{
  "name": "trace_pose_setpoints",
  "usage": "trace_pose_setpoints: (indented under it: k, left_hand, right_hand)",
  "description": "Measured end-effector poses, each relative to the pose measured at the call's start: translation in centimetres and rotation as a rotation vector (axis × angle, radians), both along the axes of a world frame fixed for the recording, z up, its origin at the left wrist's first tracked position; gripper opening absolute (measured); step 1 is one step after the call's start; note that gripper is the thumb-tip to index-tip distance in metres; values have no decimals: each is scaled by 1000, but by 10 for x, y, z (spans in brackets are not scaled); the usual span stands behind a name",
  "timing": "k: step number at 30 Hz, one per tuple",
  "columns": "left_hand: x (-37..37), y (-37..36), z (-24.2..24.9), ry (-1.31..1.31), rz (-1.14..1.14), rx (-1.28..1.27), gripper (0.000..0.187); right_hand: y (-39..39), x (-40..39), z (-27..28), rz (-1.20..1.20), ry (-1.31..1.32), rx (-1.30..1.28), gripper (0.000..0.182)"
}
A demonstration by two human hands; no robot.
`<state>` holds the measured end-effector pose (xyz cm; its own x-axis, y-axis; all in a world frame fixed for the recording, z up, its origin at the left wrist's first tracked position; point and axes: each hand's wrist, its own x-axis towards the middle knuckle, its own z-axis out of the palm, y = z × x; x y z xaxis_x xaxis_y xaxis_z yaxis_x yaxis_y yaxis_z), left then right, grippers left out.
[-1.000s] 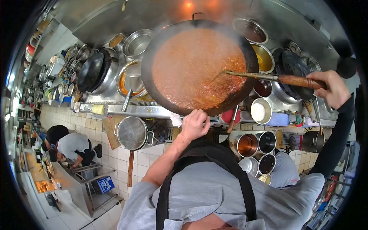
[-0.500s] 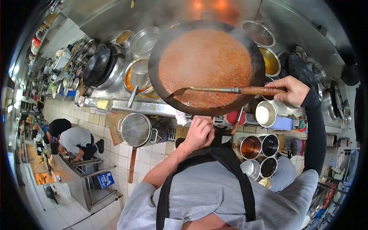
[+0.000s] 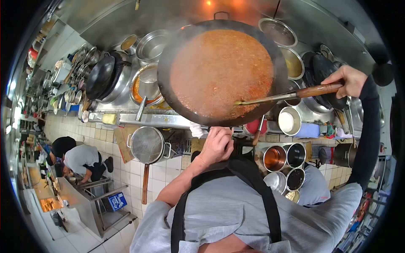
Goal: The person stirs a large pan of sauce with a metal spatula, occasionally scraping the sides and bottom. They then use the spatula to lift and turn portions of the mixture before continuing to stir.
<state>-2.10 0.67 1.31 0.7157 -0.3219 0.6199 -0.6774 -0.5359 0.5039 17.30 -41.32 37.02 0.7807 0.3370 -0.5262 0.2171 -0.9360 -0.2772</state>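
Note:
A large black wok (image 3: 163, 86) full of steaming reddish-orange sauce with fine bits (image 3: 221, 71) sits in front of me. My right hand (image 3: 349, 81) is closed around the wooden handle end of a long wok spatula (image 3: 291, 96). The spatula's metal end dips into the sauce near the right side of the wok, so its blade is hidden. Below the near rim, my left hand (image 3: 218, 145) is closed at the place of the wok's near handle, which its fingers mostly cover. A white cloth (image 3: 196, 130) hangs just left of that hand.
Left of the wok stand a bowl with a strainer (image 3: 147, 86) and stacked black woks (image 3: 101, 78). A pot with a long-handled strainer (image 3: 146, 145) is lower left. Sauce pots (image 3: 274, 158) stand at my right. Another person (image 3: 82, 158) bends over a counter far left.
My right hand has moved right and slightly up with the spatula. Its blade went from the left near rim, in plain sight, down into the sauce further right. My left hand stays put.

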Motion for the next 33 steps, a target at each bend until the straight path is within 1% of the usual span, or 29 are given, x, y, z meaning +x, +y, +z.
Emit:
trace_pose_setpoints:
  k: [3, 4, 6, 9, 10, 13, 14, 17, 19, 22, 25, 27, 29, 31, 32, 33]
  left_hand:
    - [2, 0, -1, -5, -9, -15, 32]
    - [3, 0, 0, -5, -10, -20, 32]
    - [5, 0, 0, -1, 1, -29, 32]
    - [6, -3, -3, 12, 27, -49, 34]
    - [7, -4, -4, 12, 36, -61, 34]
    - [9, -6, -5, -3, 47, -77, 32]
    - [10, -6, -4, -9, 48, -80, 30]
    - [10, -7, -2, -15, 41, -93, 30]
    - [9, -7, -2, -9, 44, -88, 30]
    - [11, -7, 0, -7, 53, -91, 27]
    - [11, -7, 7, 20, 59, -105, 25]
    - [14, -7, 8, 42, 59, -112, 26]
    - [17, -4, 4, 68, 62, -110, 30]
    - [20, -4, 0, 53, 63, -96, 31]
    - [21, -4, -2, 46, 63, -89, 31]
    - [20, -5, -1, 48, 67, -85, 30]
  right_hand:
    - [-20, -12, 28, 17, -115, -97, 69]
    - [-24, -15, 37, -9, -147, -175, 70]
    - [-70, -39, 41, -2, -342, -40, 66]
    - [-83, -66, 58, -215, -332, 26, 58]
    - [-87, -73, 61, -286, -311, 98, 57]
    - [-87, -88, 68, -286, -261, 87, 55]
    - [-85, -91, 68, -219, -257, 9, 54]
    - [-27, -91, 57, -34, -177, -122, 56]
    - [2, -84, 33, 15, -116, -100, 59]
    - [16, -88, 22, 26, -147, -95, 56]
    - [-15, -102, 32, -29, -313, 73, 58]
    - [-31, -113, 48, -106, -393, 34, 56]
    - [0, -129, 79, -437, -248, 33, 53]
    - [-32, -130, 70, -253, -297, 65, 47]
    - [-38, -124, 73, -81, -294, -53, 46]
    - [-24, -127, 70, -25, -316, -75, 46]
